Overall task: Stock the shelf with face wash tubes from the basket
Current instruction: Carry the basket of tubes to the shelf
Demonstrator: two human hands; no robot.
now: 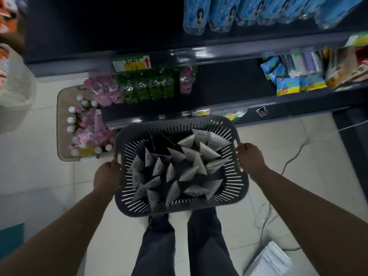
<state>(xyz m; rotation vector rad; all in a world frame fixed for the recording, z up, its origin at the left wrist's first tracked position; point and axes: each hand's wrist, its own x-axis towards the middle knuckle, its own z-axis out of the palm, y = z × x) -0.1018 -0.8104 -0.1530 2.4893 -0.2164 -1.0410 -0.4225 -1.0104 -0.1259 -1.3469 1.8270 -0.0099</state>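
A dark grey slotted basket is held in the air in front of me, above my legs. Several white face wash tubes lie loose inside it, pointing in different directions. My left hand grips the basket's left handle. My right hand grips the right handle. The dark shelf unit stands just beyond the basket; a wide dark stretch of its upper shelf on the left holds nothing I can see.
Blue bottles fill the upper shelf's right side. Pink and green bottles and blue-yellow packets sit on the lower shelf. A beige crate of bottles stands on the floor at left. A white cable and white bag lie at right.
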